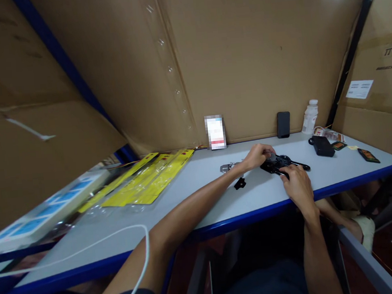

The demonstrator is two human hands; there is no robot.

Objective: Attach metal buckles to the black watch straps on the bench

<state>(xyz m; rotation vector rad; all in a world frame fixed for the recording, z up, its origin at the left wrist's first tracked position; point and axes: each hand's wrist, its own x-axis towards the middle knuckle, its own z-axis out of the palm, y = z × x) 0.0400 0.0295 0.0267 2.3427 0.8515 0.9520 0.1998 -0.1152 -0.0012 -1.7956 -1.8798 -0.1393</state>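
A black device with long slim arms (277,168) lies on the table in front of me; its exact kind I cannot make out. My left hand (257,156) is at its far left side, fingers closed by a small greyish piece, and what they pinch is mostly hidden. My right hand (297,184) is on the near side, its fingers curled over one of the black arms. Left of the device lies a small flat black part (240,184) with a hole in it. Behind my left wrist is a grey metallic part (226,167), partly covered by the forearm.
Yellow packages in clear plastic (157,180) and a white-and-blue box (54,207) are at left. A lit phone (216,133), a black phone-like slab (283,124) and a bottle (309,118) stand along the cardboard wall. A black case (321,146) lies right.
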